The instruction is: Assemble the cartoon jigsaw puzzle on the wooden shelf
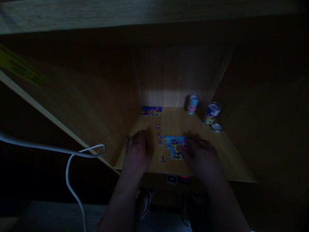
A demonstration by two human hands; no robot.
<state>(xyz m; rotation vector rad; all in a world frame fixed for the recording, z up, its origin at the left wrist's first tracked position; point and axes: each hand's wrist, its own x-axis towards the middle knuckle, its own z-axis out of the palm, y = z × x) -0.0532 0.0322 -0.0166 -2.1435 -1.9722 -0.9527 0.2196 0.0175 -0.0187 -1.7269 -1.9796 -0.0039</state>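
A small, partly assembled cartoon jigsaw puzzle point(174, 146) lies on the wooden desk point(229, 154). My right hand point(201, 154) rests palm down over the puzzle's right edge, fingers stretched flat. My left hand point(137, 149) lies flat on the desk to the left, fingers spread, holding nothing. Several loose puzzle pieces point(159, 138) lie in a column between my left hand and the puzzle. The scene is very dim.
A second picture card point(150, 111) lies at the desk's back left. Two cartoon-printed tins point(192, 104) point(211, 113) stand at the back right, with a round lid point(217, 127) beside them. Wooden walls enclose the desk. A white cable point(72, 154) hangs at the left.
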